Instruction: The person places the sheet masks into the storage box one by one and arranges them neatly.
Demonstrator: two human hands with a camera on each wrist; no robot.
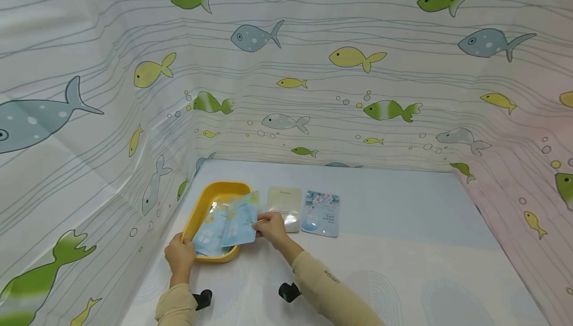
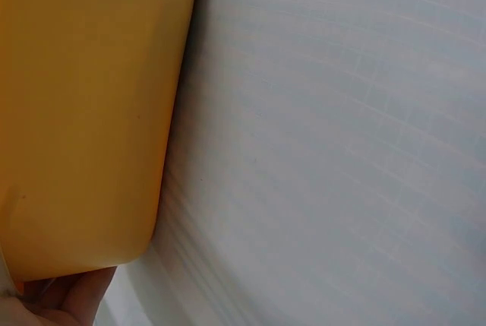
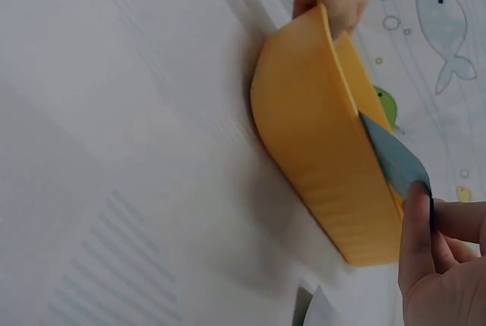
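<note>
A yellow plastic basin (image 1: 201, 206) stands at the left of the table, and my left hand (image 1: 180, 257) grips its near left corner by the rim. In the left wrist view the basin's outer wall (image 2: 91, 113) hides most of that hand. Between thumb and fingers my right hand (image 1: 273, 229) pinches the edge of a light blue sheet mask packet (image 1: 240, 221), tilted over the basin's right rim. The right wrist view shows this packet (image 3: 399, 157) edge-on, partly inside. Another blue packet (image 1: 208, 234) lies in the basin, partly covered by the held one.
Right of the basin a cream packet (image 1: 291, 201) lies flat, partly behind my right hand. Beside it is a blue floral packet (image 1: 320, 214). A fish-patterned sheet (image 1: 313, 102) rises behind the table and along both sides. Black wrist-camera parts (image 1: 288, 292) show by the sleeves.
</note>
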